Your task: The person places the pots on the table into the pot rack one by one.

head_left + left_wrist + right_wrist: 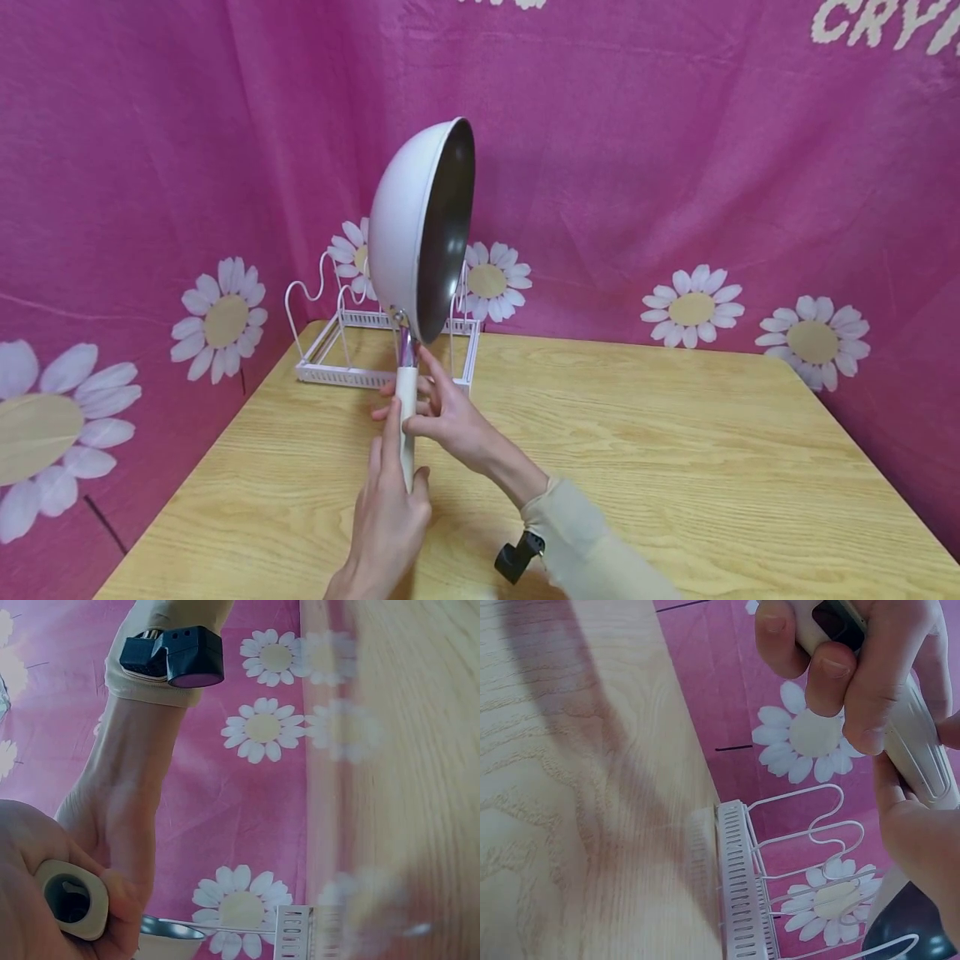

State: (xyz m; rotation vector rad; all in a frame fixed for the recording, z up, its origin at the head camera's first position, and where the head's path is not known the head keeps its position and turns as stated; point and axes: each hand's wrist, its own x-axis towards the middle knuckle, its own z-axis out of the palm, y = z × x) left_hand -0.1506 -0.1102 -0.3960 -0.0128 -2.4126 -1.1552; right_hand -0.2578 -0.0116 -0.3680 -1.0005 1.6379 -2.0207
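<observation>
A wok [405, 217], white outside and dark inside, is held upright above the table, its hollow side facing right. My left hand [390, 508] grips the lower part of its pale handle [407, 392]. Higher up, just below the metal neck, my right hand [450, 417] holds the same handle, thumb on the near side and fingers behind. The hollow handle end [84, 911] shows within the left hand in the left wrist view. Behind the wok stands a white wire rack [345, 377], partly hidden by the pan and the hands.
The wooden table [637, 467] stretches to the right of the hands. A pink curtain [600, 167] with daisies hangs along the back and sides. A small black camera [519, 557] is on the right wrist, over a pale sleeve [585, 542].
</observation>
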